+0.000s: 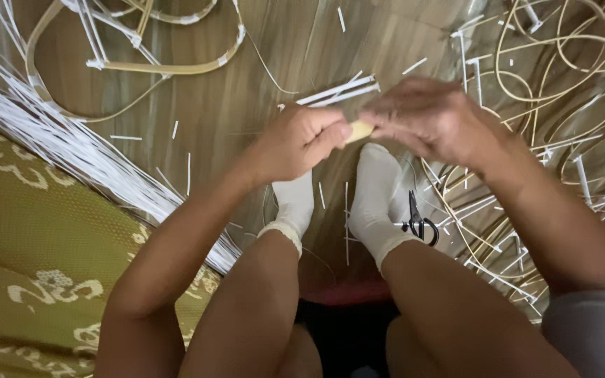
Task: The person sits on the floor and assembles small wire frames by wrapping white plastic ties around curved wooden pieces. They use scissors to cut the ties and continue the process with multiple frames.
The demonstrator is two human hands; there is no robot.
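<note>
Both hands — left (295,143), right (432,119) — pinch the cane piece (360,130) between them.

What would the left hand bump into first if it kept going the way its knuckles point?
The left hand points rightward, toward the right hand. The yellowish strip pinched between them comes first, then the right hand's fingers right behind it. The frame is blurred, so any gap between the hands is hard to judge.

One head-worn camera looked steeply down from close range at the seated person's knees, socked feet and the wooden floor (246,105) beyond them.
</note>
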